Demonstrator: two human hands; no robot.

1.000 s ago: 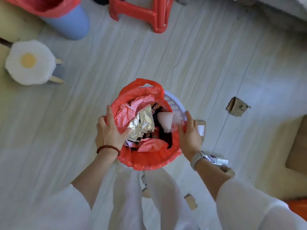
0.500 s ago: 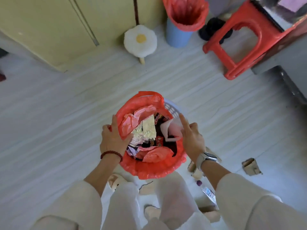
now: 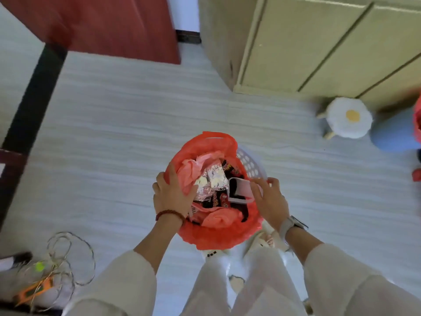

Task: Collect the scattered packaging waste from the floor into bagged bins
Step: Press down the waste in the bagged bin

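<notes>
Red liner bag (image 3: 216, 236) sits in the white bin (image 3: 251, 164), full of wrappers. Left hand (image 3: 172, 195) grips its rim; right hand (image 3: 270, 199) pinches the opposite edge. Surroundings have swung within 1 second: the bin is being carried, probably towards more waste.

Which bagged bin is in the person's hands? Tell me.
The white perforated bin with the red bag, full of wrappers, gripped by the left hand. The blue bin stands apart by the cabinet.
</notes>
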